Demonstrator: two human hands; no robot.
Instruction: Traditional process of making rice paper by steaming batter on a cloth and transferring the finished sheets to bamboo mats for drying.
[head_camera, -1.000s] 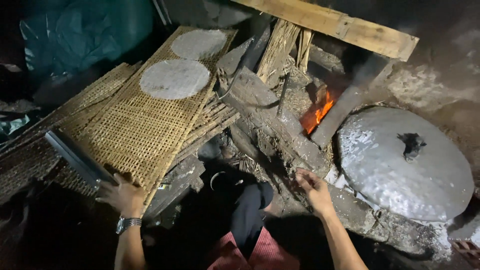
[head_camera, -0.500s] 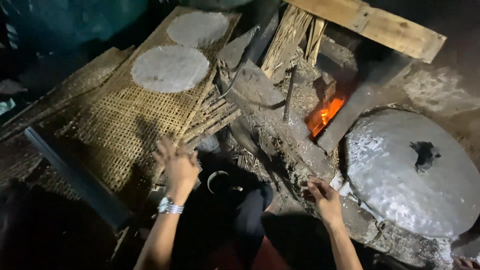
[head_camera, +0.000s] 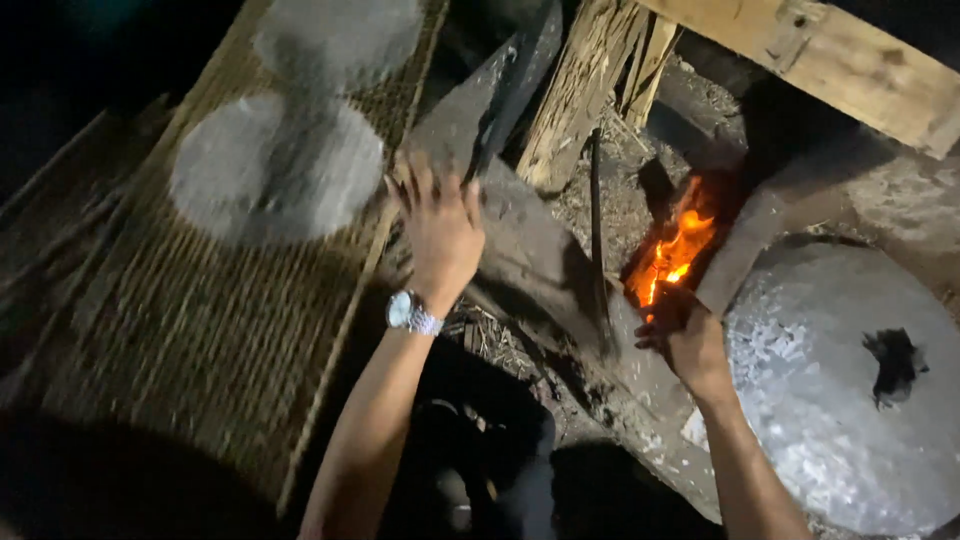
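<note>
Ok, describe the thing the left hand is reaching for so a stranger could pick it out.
Start at the woven bamboo mat on the left. Past its right edge, beside the orange fire, lies a long dark grey slab; the left hand rests spread on it. Unlike the two pale round sheets on the mat, it is dark and elongated.

**A dark cooking place lit by a small fire**

The place is very dark, and the only light comes from an orange fire (head_camera: 672, 255) burning in a rough clay stove (head_camera: 880, 200). A pale wooden plank (head_camera: 830, 60) lies across the top right corner. Split wooden sticks (head_camera: 590, 90) lean near the middle top. On the left side lies a woven bamboo mat (head_camera: 200, 330). The ground near the fire is covered with grey ash.
</note>
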